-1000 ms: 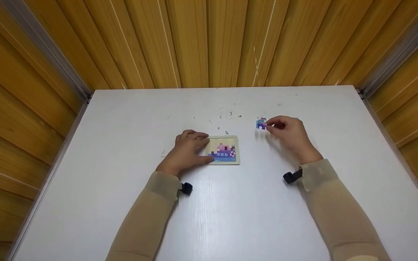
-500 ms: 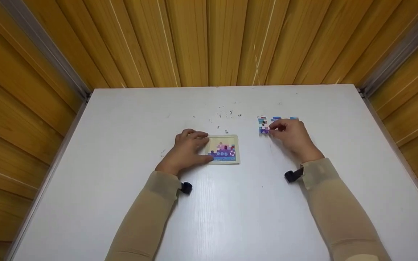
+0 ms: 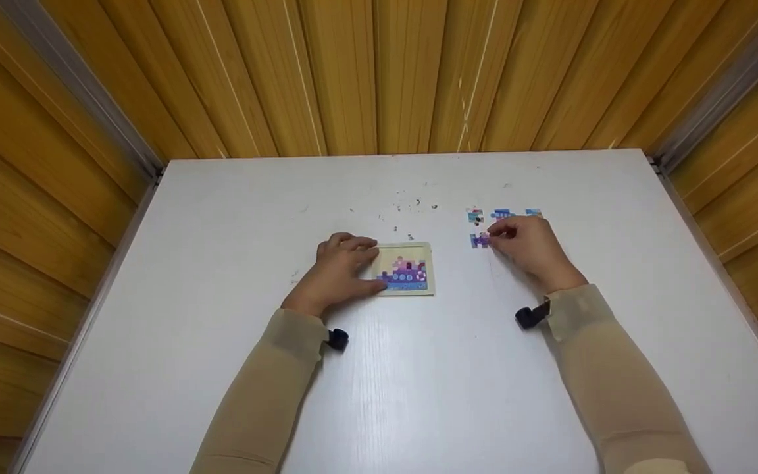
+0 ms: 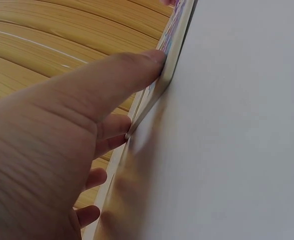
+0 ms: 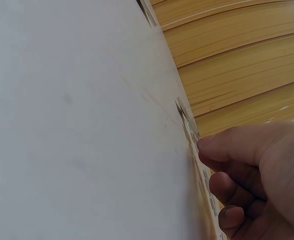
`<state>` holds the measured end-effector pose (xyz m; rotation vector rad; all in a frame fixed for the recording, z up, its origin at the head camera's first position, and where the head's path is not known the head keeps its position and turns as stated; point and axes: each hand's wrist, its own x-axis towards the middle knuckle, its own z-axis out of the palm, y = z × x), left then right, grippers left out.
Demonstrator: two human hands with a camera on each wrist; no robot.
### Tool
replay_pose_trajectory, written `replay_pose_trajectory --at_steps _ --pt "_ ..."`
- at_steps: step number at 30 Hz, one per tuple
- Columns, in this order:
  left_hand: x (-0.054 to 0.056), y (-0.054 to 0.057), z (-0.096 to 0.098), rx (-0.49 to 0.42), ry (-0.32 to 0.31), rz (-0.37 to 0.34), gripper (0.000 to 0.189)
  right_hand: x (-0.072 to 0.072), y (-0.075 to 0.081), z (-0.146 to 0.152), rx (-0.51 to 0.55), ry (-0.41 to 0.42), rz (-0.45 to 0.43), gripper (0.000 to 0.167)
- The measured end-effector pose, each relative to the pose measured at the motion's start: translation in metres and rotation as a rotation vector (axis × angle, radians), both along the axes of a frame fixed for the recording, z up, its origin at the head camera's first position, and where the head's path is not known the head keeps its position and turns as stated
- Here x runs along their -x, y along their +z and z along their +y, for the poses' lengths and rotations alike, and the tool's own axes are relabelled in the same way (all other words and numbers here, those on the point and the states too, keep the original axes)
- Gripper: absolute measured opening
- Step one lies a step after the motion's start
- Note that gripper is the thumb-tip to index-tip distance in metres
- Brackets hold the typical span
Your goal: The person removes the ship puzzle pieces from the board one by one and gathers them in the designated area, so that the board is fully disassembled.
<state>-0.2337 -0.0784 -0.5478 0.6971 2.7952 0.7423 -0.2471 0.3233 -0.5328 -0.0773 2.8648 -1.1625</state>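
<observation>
A small framed jigsaw puzzle (image 3: 407, 270) with a purple and pink boat picture lies mid-table, partly filled; its upper left shows bare backing. My left hand (image 3: 341, 273) holds its left side, the thumb on the lower left corner and the fingers along the edge. In the left wrist view the thumb (image 4: 136, 70) presses the frame's top face. To the right, my right hand (image 3: 527, 247) pinches the right edge of a purple puzzle piece (image 3: 478, 241), which is low at the tabletop. The right wrist view shows thumb and forefinger meeting at the edge of this piece (image 5: 186, 125).
Loose puzzle pieces lie just beyond the right hand: a red and teal piece (image 3: 475, 214), a blue piece (image 3: 502, 214) and another blue-topped piece (image 3: 533, 212). Dark specks mark the white table (image 3: 405, 395). A yellow slatted wall (image 3: 346, 79) stands behind its far edge.
My right hand has brought the purple piece down and slightly nearer, from raised above the table to the tabletop. Loose pieces behind it have come into sight. The left hand keeps its place.
</observation>
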Motion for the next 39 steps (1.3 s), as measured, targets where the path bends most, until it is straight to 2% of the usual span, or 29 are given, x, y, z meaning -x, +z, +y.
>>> replay_pose_trajectory --at_steps 9,27,35,39 --pt "-0.001 0.001 0.001 0.008 0.016 -0.006 0.078 0.0 0.002 0.0 -0.025 0.0 -0.019 0.017" --pt "0.0 0.001 0.0 -0.01 0.001 -0.002 0.078 -0.004 0.009 -0.006 0.019 -0.016 -0.043 0.026" --pt "0.0 -0.001 0.001 0.005 -0.002 0.013 0.078 -0.01 0.024 -0.032 0.104 0.003 0.002 0.029" --pt "0.0 -0.001 0.001 0.002 0.006 0.008 0.077 -0.015 0.031 -0.053 0.123 0.046 0.009 0.032"
